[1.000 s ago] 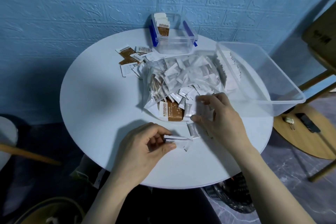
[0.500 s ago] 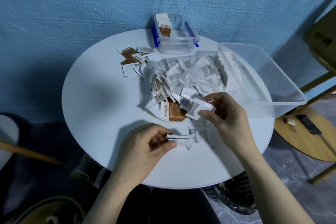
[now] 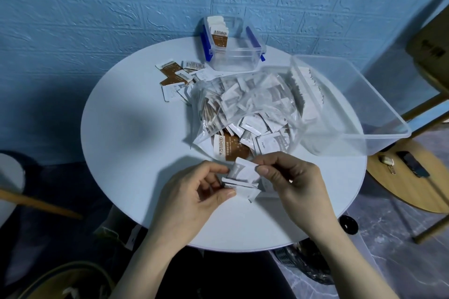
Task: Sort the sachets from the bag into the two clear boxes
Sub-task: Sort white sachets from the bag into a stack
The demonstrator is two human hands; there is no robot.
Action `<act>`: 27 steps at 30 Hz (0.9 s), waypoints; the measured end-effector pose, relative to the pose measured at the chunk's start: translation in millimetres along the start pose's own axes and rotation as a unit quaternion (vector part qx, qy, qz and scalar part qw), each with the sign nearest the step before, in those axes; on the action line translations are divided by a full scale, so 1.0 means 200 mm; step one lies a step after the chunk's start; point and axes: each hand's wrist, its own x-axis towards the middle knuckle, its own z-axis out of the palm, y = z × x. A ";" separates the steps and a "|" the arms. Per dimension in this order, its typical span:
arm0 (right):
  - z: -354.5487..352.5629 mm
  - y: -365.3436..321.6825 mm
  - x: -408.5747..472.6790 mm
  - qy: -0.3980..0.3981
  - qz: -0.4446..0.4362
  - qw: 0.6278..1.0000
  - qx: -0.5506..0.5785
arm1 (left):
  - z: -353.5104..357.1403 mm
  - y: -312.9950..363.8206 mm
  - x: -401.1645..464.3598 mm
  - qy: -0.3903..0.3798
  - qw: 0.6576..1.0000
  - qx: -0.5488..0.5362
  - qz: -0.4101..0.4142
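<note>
Both hands are working over the near edge of the round white table [image 3: 126, 177], just in front of the clear plastic bag [image 3: 245, 109]. The left hand [image 3: 194, 192] is curling in from the lower left, its thumb and fingers pinching a small stack of white sachets [image 3: 239, 188] held edge-on; how many are in the stack cannot be told. The right hand [image 3: 291, 177] is reaching in from the lower right, its thumb and forefinger pinching the corner of a single white sachet [image 3: 243, 170] and holding it tilted just above the stack, touching or nearly touching it. The bag is lying open toward the hands, stuffed with many small white sachets, and one larger brown and white sachet [image 3: 230, 148] is sticking out of its mouth, just beyond the fingers. Two clear boxes are standing beyond the bag: a small box with blue clips [image 3: 233, 56] at the far edge of the table, holding a few brown and white sachets upright against its left wall, and a large box [image 3: 364, 109] to the right of the bag, with white sachets standing in a row along its left wall. To the left of the bag, a loose scatter of brown and white sachets [image 3: 175, 73] is lying flat on the table.
</note>
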 end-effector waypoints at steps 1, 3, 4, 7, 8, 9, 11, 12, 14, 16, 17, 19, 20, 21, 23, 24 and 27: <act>0.00 0.00 0.00 -0.009 -0.008 1.000 -0.016 | 0.00 0.00 0.00 -0.003 1.000 -0.002 0.004; 0.01 -0.01 0.00 -0.044 -0.031 0.997 -0.057 | 0.00 0.00 0.00 -0.006 1.000 -0.011 0.008; 0.01 -0.01 -0.01 -0.059 -0.040 0.995 -0.071 | 0.00 0.00 0.00 -0.005 1.000 -0.013 0.008; -0.02 0.00 -0.01 -0.054 -0.023 0.997 -0.054 | 0.00 -0.01 -0.01 0.002 1.000 -0.010 0.008; -0.04 0.01 -0.01 -0.039 -0.011 0.998 -0.044 | -0.01 0.00 -0.01 0.007 1.000 -0.006 0.009; -0.07 0.02 -0.01 -0.023 -0.006 0.998 -0.050 | -0.01 0.00 -0.01 0.011 1.000 -0.002 0.011; -0.13 0.05 0.00 -0.004 -0.008 0.993 -0.119 | -0.01 0.00 0.00 0.013 1.000 0.003 0.014; -0.16 0.06 -0.01 -0.004 -0.004 0.987 -0.160 | -0.01 0.00 0.00 0.013 1.000 0.003 0.015; -0.20 0.07 -0.01 -0.023 0.022 0.976 -0.217 | -0.01 0.00 0.00 0.011 1.000 0.001 0.018; -0.22 0.08 -0.01 -0.051 0.055 0.969 -0.236 | 0.00 -0.01 0.00 0.010 1.000 0.003 0.019; -0.22 0.08 -0.01 -0.064 0.067 0.966 -0.241 | 0.00 -0.01 0.00 0.010 1.000 0.004 0.020; -0.21 0.07 0.00 -0.090 0.075 0.957 -0.266 | -0.01 -0.01 0.00 0.007 1.000 0.003 0.020; -0.21 0.07 0.00 -0.103 0.075 0.951 -0.281 | -0.01 0.00 0.00 0.005 1.000 0.004 0.020; -0.20 0.06 0.01 -0.112 0.076 0.948 -0.290 | -0.01 0.00 0.00 0.002 1.000 0.006 0.020; -0.19 0.06 0.02 -0.115 0.081 0.949 -0.283 | -0.01 0.00 0.00 -0.001 1.000 0.011 0.022; -0.19 0.06 0.03 -0.112 0.080 0.951 -0.278 | -0.01 0.01 0.00 -0.001 1.000 0.013 0.022; -0.17 0.06 0.02 -0.090 0.092 0.966 -0.225 | -0.01 0.01 0.00 0.004 1.000 0.014 0.021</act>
